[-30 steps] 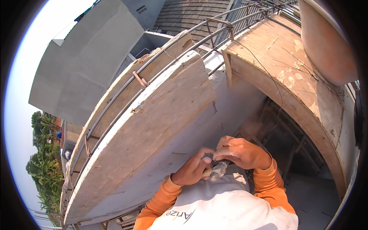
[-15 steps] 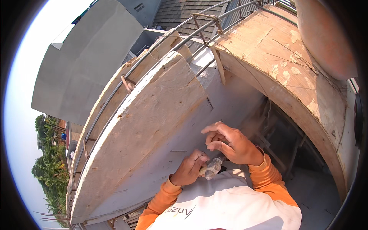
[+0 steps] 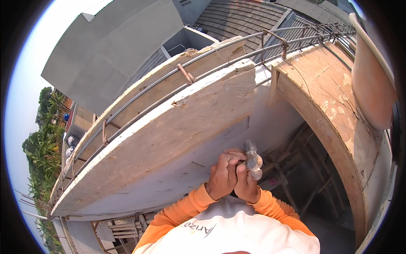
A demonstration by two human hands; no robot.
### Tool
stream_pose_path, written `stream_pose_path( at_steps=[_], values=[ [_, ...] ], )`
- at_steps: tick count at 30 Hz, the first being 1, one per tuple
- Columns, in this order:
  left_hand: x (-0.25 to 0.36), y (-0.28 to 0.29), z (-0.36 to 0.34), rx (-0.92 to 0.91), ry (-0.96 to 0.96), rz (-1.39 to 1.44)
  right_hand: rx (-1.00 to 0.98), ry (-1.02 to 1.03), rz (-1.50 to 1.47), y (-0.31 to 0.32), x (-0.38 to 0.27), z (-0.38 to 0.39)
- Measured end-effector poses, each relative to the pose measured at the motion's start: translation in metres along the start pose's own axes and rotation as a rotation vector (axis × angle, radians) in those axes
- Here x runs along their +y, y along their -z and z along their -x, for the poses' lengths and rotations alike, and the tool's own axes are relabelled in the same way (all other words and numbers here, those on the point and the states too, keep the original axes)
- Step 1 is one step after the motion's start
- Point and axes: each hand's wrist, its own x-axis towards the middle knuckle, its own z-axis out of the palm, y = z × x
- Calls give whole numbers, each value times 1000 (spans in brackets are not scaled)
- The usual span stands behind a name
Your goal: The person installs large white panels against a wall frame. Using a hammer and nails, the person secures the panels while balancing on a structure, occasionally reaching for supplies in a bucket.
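A hammer [image 3: 253, 161] with a worn, dusty metal head sticks up beside my hands, in front of the pale curved wall. My right hand [image 3: 247, 184] is closed at the hammer, its thumb raised just below the head; the handle is hidden behind the fingers. Pressed against it, my left hand [image 3: 225, 173] has its fingers curled in, and what they hold is out of sight. Several nails or short wires [image 3: 198, 164] stick out of the pale lower face of the curved formwork panel [image 3: 169, 122], left of and beyond my hands.
Steel bars [image 3: 146, 89] with bent ties run along the panel's top. A curved plywood form [image 3: 325, 84] arches on the right, next to a rounded orange-brown object [image 3: 372, 80]. Below it lies a dark space with wooden props [image 3: 283, 182]. Tiled roofs [image 3: 237, 19] lie beyond.
My hands have come together, the right moving down onto the hammer beside the left. The hammer head has risen and turned more upright. The view has shifted, showing more roofs.
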Motion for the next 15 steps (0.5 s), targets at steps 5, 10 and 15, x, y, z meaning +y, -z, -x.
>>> stream_pose_path(
  at_steps=[5, 10, 15],
  values=[
    [15, 27, -6, 193, -254, -247, 202, 60, -137, 15, 13, -24],
    [19, 51, -25, 512, -593, -783, 586, 145, 173, 25, 21, -71],
    [5, 42, -48, 679, -609, -825, 584, 309, 198, 21, 62, -92]
  ],
)
